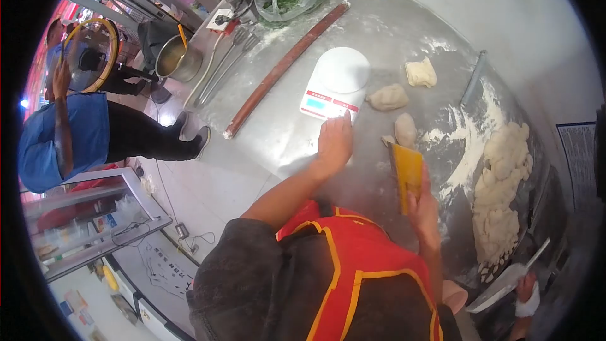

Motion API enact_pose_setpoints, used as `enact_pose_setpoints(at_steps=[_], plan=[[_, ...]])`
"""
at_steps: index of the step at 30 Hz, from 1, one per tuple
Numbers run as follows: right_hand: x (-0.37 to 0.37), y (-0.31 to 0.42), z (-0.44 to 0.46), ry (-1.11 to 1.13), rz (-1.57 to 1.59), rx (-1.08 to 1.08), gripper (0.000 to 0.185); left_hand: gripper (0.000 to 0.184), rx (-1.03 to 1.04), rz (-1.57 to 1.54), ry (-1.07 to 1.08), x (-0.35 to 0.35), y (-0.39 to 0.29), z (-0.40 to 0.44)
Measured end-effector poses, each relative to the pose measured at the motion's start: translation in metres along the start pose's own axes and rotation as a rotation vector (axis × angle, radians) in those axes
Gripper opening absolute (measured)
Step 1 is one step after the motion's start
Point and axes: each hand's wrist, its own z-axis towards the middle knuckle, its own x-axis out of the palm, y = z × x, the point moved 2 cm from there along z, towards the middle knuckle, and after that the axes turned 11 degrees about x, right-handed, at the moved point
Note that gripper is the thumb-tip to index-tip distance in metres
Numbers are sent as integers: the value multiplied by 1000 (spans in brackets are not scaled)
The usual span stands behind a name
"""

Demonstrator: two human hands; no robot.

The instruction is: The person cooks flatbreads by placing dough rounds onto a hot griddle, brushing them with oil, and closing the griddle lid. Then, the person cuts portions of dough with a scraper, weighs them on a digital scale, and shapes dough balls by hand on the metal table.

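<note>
Hands (336, 142) at scale (341, 74) and yellow scraper (407, 178), table edge near

The scale display (315, 104) is too blurred to read.

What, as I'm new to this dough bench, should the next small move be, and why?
Probably lay the dough lump nearest the white scale on its plate with the left hand: that hand is at the scale's panel, holding nothing; the display is lit, the plate bears no dough, and the right hand holds the yellow scraper.
</note>
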Motion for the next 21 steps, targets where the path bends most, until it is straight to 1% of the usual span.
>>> enact_pose_setpoints(at_steps=[2, 5, 8, 11, 14, 17, 19, 21], plan=[[1, -2, 0, -1, 12, -13, 76, 44, -11, -31, 24, -1, 1, 1], [0, -1, 1, -1, 26, -16, 77, 45, -128, -200, 245, -15, -9, 17], [-1, -3, 1, -17, -2, -21, 77, 50, 132, -199, -26, 9, -16, 37], [0, -9, 4, -3, -17, 4, 77, 55, 337, -97, -207, 53, -15, 74], [0, -8, 3, 1, 39, 13, 77, 58, 413, 71, -55, 61, -21, 100], [-1, -7, 3, -55, 56, -73, 77, 51, 220, -58, 322, 43, -30, 129], [-4, -5, 3, -25, 29, -6, 77, 50, 167, -418, 395, -1, -35, 147], [-5, -5, 2, -5, 31, 31, 77, 47, -79, -834, 405, -3, -13, 154]])
